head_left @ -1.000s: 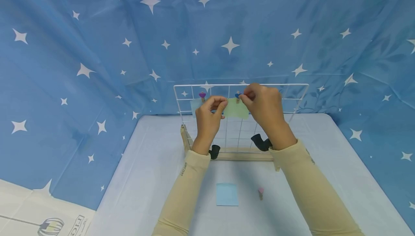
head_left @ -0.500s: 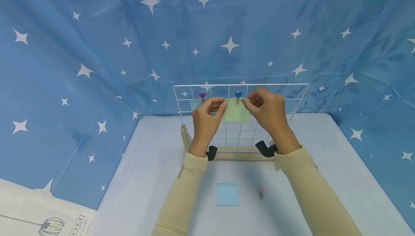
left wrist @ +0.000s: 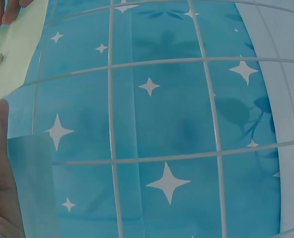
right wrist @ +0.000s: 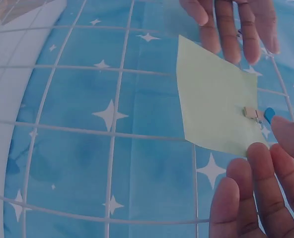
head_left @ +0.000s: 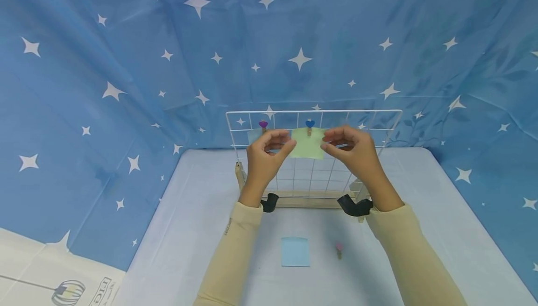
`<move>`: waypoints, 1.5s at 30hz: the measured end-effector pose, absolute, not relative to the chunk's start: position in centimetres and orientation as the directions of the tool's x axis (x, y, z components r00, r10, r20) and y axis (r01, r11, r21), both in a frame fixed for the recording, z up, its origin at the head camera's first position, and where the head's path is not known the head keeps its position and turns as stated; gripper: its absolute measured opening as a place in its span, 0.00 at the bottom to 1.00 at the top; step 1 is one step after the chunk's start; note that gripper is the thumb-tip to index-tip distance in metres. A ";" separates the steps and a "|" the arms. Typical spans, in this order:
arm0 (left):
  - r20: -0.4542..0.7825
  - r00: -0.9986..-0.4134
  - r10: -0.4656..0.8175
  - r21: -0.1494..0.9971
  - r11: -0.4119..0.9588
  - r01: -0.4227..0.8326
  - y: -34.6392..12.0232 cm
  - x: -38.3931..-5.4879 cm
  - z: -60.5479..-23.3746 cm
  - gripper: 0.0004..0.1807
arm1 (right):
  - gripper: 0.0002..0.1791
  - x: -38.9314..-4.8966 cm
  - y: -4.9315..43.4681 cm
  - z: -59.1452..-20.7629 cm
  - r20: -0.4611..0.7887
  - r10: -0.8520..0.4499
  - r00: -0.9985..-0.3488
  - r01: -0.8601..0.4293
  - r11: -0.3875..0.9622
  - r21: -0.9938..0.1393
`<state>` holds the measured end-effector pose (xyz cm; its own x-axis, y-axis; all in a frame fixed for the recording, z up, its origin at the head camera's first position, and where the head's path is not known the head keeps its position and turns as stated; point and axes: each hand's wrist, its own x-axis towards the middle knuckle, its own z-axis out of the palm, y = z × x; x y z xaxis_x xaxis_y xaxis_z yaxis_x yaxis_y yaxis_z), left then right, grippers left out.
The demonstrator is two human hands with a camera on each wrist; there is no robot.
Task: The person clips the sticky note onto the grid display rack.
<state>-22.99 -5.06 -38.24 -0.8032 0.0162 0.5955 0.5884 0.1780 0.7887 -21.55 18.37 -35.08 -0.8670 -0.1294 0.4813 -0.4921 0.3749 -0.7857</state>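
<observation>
A pale green paper note hangs on the white wire grid, clipped at its top by a small wooden clothespin with a blue heart. Beside the note's left edge is my left hand, fingers and thumb loosely bent. My right hand is at the opposite edge; its fingertips seem to touch the paper, with thumb and fingers apart in the right wrist view. Left of it, a light blue note hangs under a purple-heart clothespin, partly hidden by my left hand.
Another light blue note lies on the white table, with a pink-topped clothespin to its right. The grid stands on a wooden base. Behind hangs a blue cloth with white stars.
My right hand has left the blue-heart clothespin and moved down and right to the green note's right edge. My left hand has shifted slightly down and left. The clothespin stays on the note.
</observation>
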 end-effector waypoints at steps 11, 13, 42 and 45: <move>0.556 -0.830 0.049 0.815 0.163 0.556 -5.5 -22.6 -38.7 0.15 | 0.12 -20.7 19.4 -36.1 0.431 -0.132 -0.892 -0.449 0.353 -0.821; 0.551 -0.833 0.058 0.819 0.156 0.553 -5.6 -22.5 -38.8 0.15 | 0.13 -20.6 19.6 -36.2 0.425 -0.131 -0.896 -0.443 0.355 -0.823; 0.429 -0.888 0.162 0.894 0.066 0.444 -6.6 -21.0 -41.5 0.20 | 0.13 -19.1 21.4 -38.9 0.377 -0.117 -0.919 -0.392 0.366 -0.844; 0.417 -0.892 0.176 0.897 0.077 0.435 -6.7 -21.0 -41.7 0.21 | 0.12 -19.0 21.7 -39.2 0.375 -0.118 -0.919 -0.391 0.382 -0.838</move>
<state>-20.96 -6.65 -41.72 -0.8918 0.1759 0.4168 0.4346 0.0768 0.8973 -18.98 21.71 -39.19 -0.9194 -0.1183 0.3752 -0.3909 0.3818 -0.8375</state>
